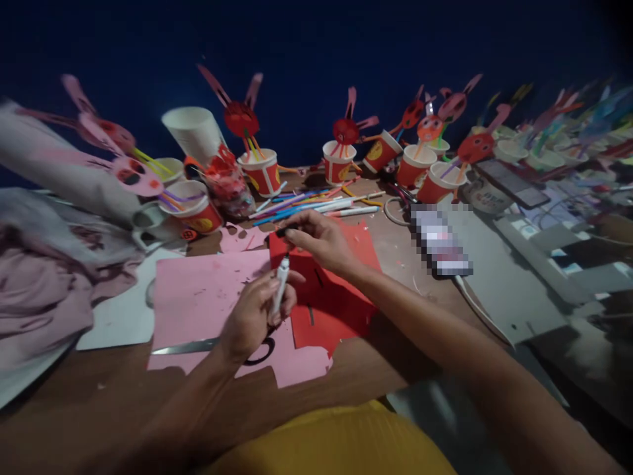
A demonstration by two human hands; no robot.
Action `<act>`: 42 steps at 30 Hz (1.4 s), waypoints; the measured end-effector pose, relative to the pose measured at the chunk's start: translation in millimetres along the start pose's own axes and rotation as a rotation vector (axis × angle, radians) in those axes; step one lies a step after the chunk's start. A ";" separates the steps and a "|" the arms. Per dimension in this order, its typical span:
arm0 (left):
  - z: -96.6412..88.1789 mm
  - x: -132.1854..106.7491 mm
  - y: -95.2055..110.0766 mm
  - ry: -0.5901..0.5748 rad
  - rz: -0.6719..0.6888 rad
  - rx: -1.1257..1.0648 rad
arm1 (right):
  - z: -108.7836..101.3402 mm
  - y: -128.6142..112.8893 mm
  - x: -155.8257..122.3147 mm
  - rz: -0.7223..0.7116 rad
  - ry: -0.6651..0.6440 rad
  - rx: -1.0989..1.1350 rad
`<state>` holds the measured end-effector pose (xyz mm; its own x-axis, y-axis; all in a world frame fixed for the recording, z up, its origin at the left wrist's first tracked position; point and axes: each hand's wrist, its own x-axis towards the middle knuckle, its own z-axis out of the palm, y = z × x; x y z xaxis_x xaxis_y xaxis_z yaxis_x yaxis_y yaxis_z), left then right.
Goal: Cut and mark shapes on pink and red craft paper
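Observation:
My left hand (254, 310) is closed around the white barrel of a marker pen (281, 285), its tip pointing up and away from me. Just above the tip, my right hand (319, 239) pinches a small black cap (283, 232), which looks apart from the pen. Both hands hover over a red paper sheet (346, 303) with a few black marks. Left of it lies a pink paper sheet (192, 290) with cut edges. Scissors rest on the pink paper, their blade (185, 346) left of my left wrist and a dark handle loop (262, 351) to its right.
Behind the paper lie several coloured pens and sticks (316, 201). Paper cups (262, 178) with paper rabbit heads (242, 119) line the back. A phone (440, 237) with a white cable lies to the right; crumpled cloth (39, 277) is at the left.

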<state>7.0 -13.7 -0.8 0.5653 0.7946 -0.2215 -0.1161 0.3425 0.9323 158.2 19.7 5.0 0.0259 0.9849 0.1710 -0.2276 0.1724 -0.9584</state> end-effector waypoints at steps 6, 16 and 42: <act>2.2 1.8 -4.2 -0.019 -0.050 0.060 | -28.6 -8.4 -30.4 0.098 0.036 0.029; 2.2 1.3 3.8 0.030 -0.018 0.241 | -31.7 -7.4 -38.0 0.178 0.062 0.075; -0.9 1.7 6.7 -0.020 0.013 0.523 | -35.3 -6.1 -41.4 0.264 -0.059 -0.151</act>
<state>6.5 -9.5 4.8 0.5828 0.7854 -0.2087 0.2977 0.0325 0.9541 192.8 -21.6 -4.4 -0.0730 0.9941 -0.0800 -0.0716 -0.0852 -0.9938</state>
